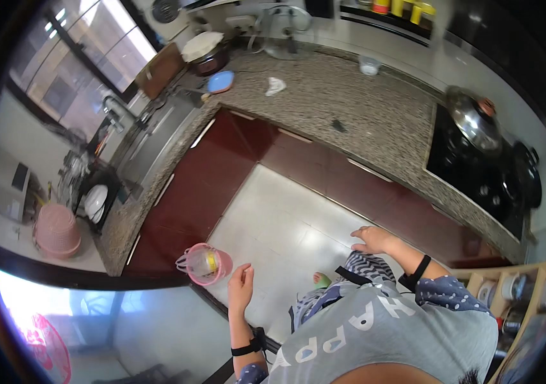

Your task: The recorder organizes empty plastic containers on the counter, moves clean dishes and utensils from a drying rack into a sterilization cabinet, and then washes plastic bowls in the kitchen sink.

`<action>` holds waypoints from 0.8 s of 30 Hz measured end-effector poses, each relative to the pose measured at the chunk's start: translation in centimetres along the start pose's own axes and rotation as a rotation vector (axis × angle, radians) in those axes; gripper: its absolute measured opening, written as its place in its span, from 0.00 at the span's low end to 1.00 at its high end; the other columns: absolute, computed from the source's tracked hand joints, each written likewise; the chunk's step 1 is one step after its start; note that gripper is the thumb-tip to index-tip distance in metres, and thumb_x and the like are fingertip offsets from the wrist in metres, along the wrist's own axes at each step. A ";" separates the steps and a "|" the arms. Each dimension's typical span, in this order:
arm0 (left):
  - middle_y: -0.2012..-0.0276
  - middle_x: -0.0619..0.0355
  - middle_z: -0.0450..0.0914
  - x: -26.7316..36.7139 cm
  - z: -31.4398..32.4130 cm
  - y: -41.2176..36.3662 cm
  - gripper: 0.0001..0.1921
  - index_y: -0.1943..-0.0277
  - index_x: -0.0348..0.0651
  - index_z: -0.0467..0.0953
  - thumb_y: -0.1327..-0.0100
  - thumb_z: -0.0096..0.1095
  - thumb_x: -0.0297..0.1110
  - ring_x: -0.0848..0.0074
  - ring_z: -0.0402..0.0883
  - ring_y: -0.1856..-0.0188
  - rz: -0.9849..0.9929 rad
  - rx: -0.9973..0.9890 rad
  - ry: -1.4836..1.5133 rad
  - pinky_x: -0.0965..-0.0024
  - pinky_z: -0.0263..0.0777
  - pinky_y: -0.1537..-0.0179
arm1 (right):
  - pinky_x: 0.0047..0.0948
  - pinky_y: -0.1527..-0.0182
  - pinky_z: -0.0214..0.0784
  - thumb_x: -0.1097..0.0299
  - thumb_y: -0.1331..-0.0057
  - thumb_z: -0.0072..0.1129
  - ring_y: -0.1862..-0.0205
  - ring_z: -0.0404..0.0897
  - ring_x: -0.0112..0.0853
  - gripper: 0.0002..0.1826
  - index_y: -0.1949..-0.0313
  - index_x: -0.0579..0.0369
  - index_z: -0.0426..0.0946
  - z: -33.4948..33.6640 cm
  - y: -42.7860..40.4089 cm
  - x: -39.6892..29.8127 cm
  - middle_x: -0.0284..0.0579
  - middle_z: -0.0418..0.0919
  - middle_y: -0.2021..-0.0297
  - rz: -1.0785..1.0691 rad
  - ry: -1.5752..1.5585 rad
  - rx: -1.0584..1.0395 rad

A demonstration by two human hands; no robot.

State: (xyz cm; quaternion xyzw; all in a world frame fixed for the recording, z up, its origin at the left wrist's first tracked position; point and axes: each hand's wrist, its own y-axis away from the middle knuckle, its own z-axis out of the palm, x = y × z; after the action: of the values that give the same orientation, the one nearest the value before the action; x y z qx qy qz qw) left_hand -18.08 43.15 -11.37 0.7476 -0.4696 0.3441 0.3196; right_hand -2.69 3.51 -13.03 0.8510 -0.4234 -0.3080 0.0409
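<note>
My left hand (241, 288) hangs over the floor with nothing in it, its fingers loosely extended. Beside it, apart from the fingers, stands a pink plastic bin (225, 264) with a clear plastic bag in its mouth. My right hand (371, 239) is also bare of any object, fingers spread, above my striped trousers and near the dark red base cabinets (330, 161). Before me runs a speckled granite countertop (378, 105), carrying a crumpled white cloth or tissue (276, 86), a small dark item (338, 126) and a blue dish (220, 82).
A black hob (465, 177) with a lidded pan (474, 120) is at the right. The sink (162, 129) lies at the left, near a dish rack with white bowls (96, 200) and a pink basket (57, 231). Wooden shelves (525, 331) with jars stand close behind my right arm.
</note>
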 end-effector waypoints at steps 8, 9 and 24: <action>0.60 0.47 0.81 2.3 0.7 -7.1 0.20 0.47 0.40 0.74 0.34 0.54 0.45 0.62 0.80 0.58 -0.026 -0.325 -0.064 0.64 0.72 0.55 | 0.33 0.59 0.72 0.57 0.40 0.62 0.63 0.81 0.41 0.22 0.52 0.59 0.77 -6.3 -13.0 -2.9 0.55 0.81 0.63 -0.269 -0.294 -0.003; 0.60 0.47 0.81 2.0 0.3 -8.4 0.20 0.47 0.40 0.74 0.34 0.54 0.45 0.62 0.80 0.58 -0.054 -0.248 -0.068 0.64 0.72 0.55 | 0.31 0.60 0.72 0.58 0.40 0.63 0.65 0.81 0.37 0.22 0.52 0.60 0.77 -6.9 -14.8 -3.1 0.54 0.81 0.64 -0.253 -0.328 -0.012; 0.57 0.53 0.80 4.8 -13.6 -18.4 0.22 0.44 0.40 0.72 0.31 0.50 0.47 0.70 0.79 0.53 -0.492 0.109 0.514 0.65 0.72 0.51 | 0.26 0.56 0.70 0.61 0.33 0.55 0.58 0.78 0.26 0.18 0.48 0.59 0.75 -15.0 -47.5 -15.5 0.40 0.81 0.57 -0.377 -0.446 -0.561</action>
State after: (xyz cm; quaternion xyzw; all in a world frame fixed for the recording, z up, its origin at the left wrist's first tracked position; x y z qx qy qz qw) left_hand -2.49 58.29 -2.71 0.7430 -0.1609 0.4584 0.4602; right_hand 31.70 42.48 -9.05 0.7818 -0.1581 -0.5908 0.1214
